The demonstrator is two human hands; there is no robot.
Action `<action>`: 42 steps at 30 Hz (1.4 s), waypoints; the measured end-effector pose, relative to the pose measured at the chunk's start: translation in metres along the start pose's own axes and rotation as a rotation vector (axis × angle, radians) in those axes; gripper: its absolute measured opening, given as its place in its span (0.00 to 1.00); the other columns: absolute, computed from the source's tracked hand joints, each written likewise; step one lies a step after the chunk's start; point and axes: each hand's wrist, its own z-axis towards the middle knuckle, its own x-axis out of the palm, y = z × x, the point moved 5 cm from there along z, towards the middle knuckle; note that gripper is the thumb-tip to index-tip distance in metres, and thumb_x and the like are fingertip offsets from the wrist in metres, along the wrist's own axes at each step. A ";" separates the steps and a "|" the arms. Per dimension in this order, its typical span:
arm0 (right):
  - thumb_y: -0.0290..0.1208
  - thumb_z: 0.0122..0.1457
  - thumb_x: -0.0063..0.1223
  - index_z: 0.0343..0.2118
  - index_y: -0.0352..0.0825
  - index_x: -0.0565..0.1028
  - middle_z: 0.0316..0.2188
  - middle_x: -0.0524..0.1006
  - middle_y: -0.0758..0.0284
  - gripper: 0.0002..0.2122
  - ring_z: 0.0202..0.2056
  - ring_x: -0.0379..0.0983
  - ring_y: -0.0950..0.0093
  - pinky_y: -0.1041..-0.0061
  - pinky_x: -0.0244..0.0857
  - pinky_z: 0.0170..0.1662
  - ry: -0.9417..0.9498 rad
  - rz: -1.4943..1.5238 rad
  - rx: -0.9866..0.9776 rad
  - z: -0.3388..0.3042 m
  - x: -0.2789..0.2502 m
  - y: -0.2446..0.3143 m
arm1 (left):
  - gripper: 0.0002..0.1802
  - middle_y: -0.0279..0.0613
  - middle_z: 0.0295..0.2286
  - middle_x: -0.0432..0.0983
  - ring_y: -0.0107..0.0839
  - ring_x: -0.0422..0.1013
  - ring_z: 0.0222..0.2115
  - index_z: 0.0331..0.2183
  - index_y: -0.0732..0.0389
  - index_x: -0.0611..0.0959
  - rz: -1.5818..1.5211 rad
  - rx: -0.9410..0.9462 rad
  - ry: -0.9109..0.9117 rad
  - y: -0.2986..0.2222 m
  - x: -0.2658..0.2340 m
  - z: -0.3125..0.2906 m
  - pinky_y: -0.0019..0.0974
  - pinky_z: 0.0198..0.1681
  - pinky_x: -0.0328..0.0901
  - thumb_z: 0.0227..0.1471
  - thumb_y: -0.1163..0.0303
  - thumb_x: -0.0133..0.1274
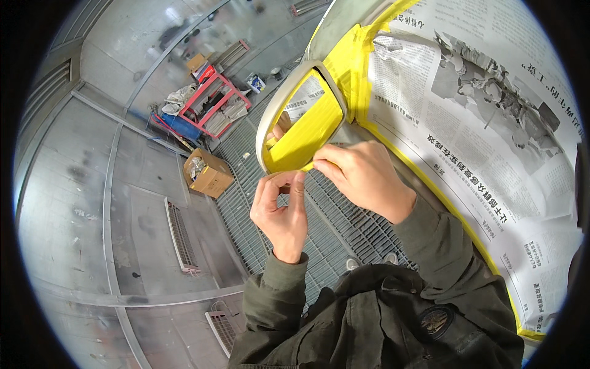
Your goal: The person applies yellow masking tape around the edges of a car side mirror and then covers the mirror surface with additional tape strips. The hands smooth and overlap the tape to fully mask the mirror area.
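A car's side mirror (pixel 265 123) in a pale housing stands in front of me, its glass partly covered with yellow masking tape (pixel 307 136). The upper left part of the glass is bare and reflects a hand and newspaper. My left hand (pixel 283 212) is just below the mirror's lower edge, thumb and fingers pinched on a short end of yellow tape. Close beside it, my right hand (pixel 359 175) pinches the same tape at the mirror's lower right corner. The tape between my fingertips is mostly hidden.
Newspaper sheets (pixel 455 154) edged with yellow tape cover the car's side at right. A grated floor (pixel 246 206) lies below. Farther off are a red cart (pixel 212 92) with supplies, a cardboard box (pixel 212 175) and grey metal wall panels (pixel 67 203) with heater grilles (pixel 179 234).
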 end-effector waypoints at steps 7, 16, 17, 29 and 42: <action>0.28 0.52 0.61 0.25 0.36 0.80 0.21 0.80 0.60 0.03 0.25 0.81 0.61 0.64 0.73 0.30 0.017 -0.287 -0.153 0.043 -0.002 0.013 | 0.17 0.30 0.21 0.75 0.17 0.67 0.19 0.42 0.65 0.83 0.005 -0.175 -0.130 0.026 -0.010 0.000 0.24 0.24 0.66 0.51 0.73 0.71; 0.32 0.52 0.63 0.26 0.35 0.81 0.22 0.81 0.61 0.06 0.27 0.82 0.63 0.65 0.75 0.31 0.043 -0.270 -0.158 0.064 0.016 0.034 | 0.37 0.42 0.49 0.69 0.34 0.70 0.48 0.55 0.63 0.74 0.101 -0.094 -0.100 0.034 -0.015 0.012 0.38 0.47 0.69 0.46 0.70 0.74; 0.30 0.47 0.64 0.26 0.35 0.81 0.23 0.81 0.62 0.05 0.28 0.83 0.64 0.66 0.75 0.32 0.024 -0.274 -0.147 0.064 0.016 0.034 | 0.37 0.42 0.49 0.69 0.34 0.70 0.48 0.56 0.63 0.75 0.101 -0.097 -0.098 0.035 -0.015 0.013 0.38 0.47 0.69 0.46 0.70 0.74; 0.32 0.45 0.65 0.22 0.38 0.83 0.22 0.83 0.61 0.05 0.27 0.83 0.64 0.65 0.76 0.30 0.005 -0.265 -0.090 0.069 0.018 0.038 | 0.25 0.45 0.49 0.72 0.35 0.72 0.47 0.52 0.64 0.79 0.016 -0.149 -0.097 0.040 -0.006 0.027 0.38 0.44 0.72 0.54 0.70 0.67; 0.32 0.53 0.62 0.25 0.34 0.81 0.20 0.80 0.61 0.07 0.24 0.81 0.63 0.63 0.73 0.28 -0.071 -0.242 -0.177 0.066 0.014 0.040 | 0.13 0.47 0.41 0.79 0.35 0.76 0.39 0.45 0.67 0.83 0.045 -0.047 -0.157 0.040 0.005 0.029 0.37 0.41 0.72 0.60 0.72 0.60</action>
